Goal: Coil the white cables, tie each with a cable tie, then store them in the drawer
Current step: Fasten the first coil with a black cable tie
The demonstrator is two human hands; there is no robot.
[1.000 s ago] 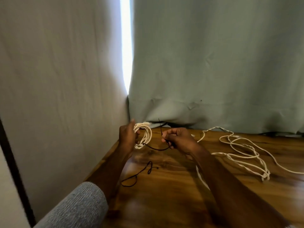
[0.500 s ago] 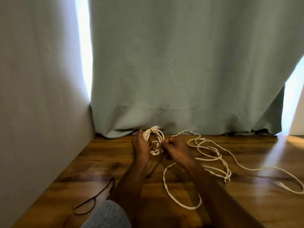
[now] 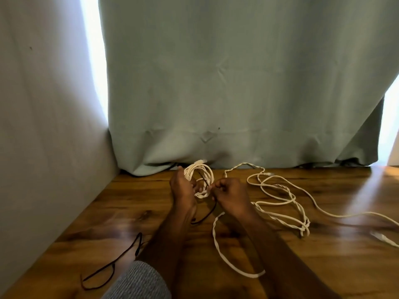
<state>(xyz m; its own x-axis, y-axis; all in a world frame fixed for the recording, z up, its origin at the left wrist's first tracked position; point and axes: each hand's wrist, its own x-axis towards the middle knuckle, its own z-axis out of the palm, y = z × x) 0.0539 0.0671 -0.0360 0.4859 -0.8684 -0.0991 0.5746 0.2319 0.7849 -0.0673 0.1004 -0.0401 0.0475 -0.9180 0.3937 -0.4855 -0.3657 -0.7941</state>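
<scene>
My left hand (image 3: 183, 189) grips a coiled white cable (image 3: 199, 172) held upright above the wooden table (image 3: 323, 266). My right hand (image 3: 230, 194) pinches a thin black cable tie (image 3: 207, 213) right at the coil; the tie's tail hangs down to the table between my wrists. A second white cable (image 3: 278, 201) lies loose and tangled to the right, with one long loop (image 3: 218, 251) running under my right forearm. No drawer is in view.
Another black tie (image 3: 112, 266) lies on the table at the lower left, by my grey sleeve (image 3: 138, 281). A grey-green curtain (image 3: 237, 83) hangs at the table's back edge and a pale wall (image 3: 43, 126) closes the left side.
My hands have come together: the right hand brought the black tie up against the coil. The view swung right, bringing the loose cable and the curtain's right edge into sight.
</scene>
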